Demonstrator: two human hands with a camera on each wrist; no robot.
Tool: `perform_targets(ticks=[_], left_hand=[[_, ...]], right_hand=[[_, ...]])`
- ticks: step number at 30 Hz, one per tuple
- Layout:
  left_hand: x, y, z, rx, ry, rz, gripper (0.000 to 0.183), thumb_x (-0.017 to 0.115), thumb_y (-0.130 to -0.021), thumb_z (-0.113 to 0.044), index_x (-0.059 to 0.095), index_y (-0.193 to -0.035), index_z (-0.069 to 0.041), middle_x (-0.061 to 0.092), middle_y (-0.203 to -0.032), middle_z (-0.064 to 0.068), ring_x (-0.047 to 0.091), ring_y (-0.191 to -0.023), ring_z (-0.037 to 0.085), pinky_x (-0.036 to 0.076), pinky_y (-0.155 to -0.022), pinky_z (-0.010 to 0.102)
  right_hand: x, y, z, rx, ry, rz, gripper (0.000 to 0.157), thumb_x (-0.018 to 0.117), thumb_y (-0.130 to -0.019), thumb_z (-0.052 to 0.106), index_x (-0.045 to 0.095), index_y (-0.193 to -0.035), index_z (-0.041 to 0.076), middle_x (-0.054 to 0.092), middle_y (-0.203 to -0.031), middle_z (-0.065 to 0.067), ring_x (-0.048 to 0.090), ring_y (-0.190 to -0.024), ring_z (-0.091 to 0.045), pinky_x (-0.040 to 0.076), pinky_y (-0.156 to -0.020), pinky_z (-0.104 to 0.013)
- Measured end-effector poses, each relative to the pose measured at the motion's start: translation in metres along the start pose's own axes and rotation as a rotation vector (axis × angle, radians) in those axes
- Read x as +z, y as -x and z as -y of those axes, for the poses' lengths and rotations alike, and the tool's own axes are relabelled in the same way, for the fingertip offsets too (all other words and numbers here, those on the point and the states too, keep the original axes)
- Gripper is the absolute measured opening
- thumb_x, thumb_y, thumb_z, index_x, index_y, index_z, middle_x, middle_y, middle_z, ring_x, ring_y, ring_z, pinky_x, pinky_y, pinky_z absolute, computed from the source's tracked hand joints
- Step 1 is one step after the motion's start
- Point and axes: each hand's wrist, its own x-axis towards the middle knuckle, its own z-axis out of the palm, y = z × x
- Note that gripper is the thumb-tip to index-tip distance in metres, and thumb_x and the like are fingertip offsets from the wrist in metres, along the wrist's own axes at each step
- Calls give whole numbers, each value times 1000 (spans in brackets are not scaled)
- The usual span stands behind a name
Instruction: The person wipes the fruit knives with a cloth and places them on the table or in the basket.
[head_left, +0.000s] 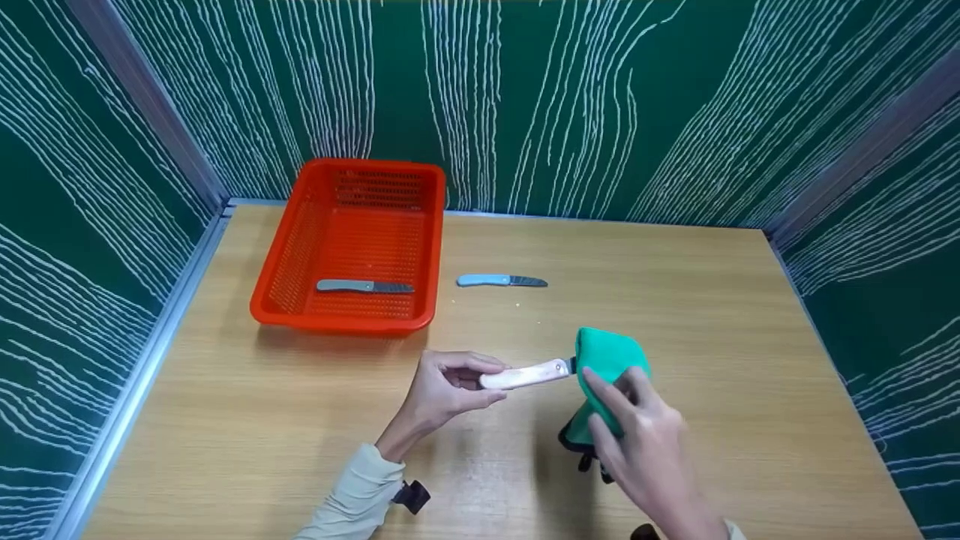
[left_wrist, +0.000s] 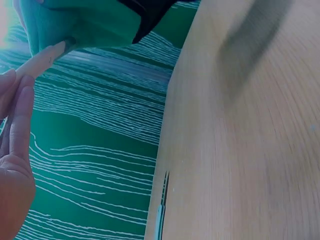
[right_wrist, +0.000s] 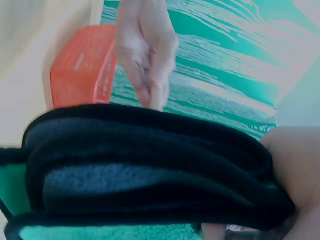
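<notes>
My left hand (head_left: 442, 386) grips a knife (head_left: 525, 374) by its pale handle, with the thumb below and fingers above. The knife points right, and its blade disappears into a folded green cloth (head_left: 611, 354) with black edging. My right hand (head_left: 649, 439) pinches that cloth around the blade, above the table. In the left wrist view, the knife handle (left_wrist: 47, 57) meets the green fabric (left_wrist: 82, 25). Up close in the right wrist view, the cloth's black edging (right_wrist: 150, 140) and grey inner layers hide the blade.
A red plastic basket (head_left: 341, 324) stands at the back left, with a grey-handled knife (head_left: 349, 286) lying in it. Right of the basket, a blue-handled knife (head_left: 486, 280) lies on the wooden table (head_left: 712, 300). Green walls (head_left: 397, 75) with white lines enclose the back and sides.
</notes>
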Motion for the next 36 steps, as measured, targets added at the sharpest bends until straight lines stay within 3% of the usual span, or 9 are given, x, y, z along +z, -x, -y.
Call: perform_targets(ticks=[8,19,26,36], left_hand=[[1,1,0,0,10,-9,32,79,-70,6,70,-100,9,69,-100,19,68,-85,30,57,-75,42],[-2,2,6,46,96,-13,32,79,-67,8,68,-96,14,69,-97,22,68,-82,34,58,-69,42],[-7,5,4,58,150,-8,30,78,-66,12,66,-94,17,69,-95,24,69,-81,32,57,-67,44],[-19,9,3,35,99,-4,31,78,-69,8,66,-96,16,68,-96,25,69,-81,31,57,-70,44]], right_hand=[[11,2,-1,-33,72,51,39,64,-69,1,71,-108,3,41,-79,-2,24,-47,-2,23,-37,-13],[10,3,-7,-6,137,137,39,72,-68,1,72,-107,6,39,-79,-2,23,-45,-3,22,-36,-12],[3,4,-16,4,163,109,38,69,-67,1,73,-105,7,44,-81,-6,25,-46,-4,23,-37,-14],[-7,9,-31,84,141,72,33,65,-70,-2,74,-101,4,44,-79,-6,32,-50,-7,28,-38,-18]])
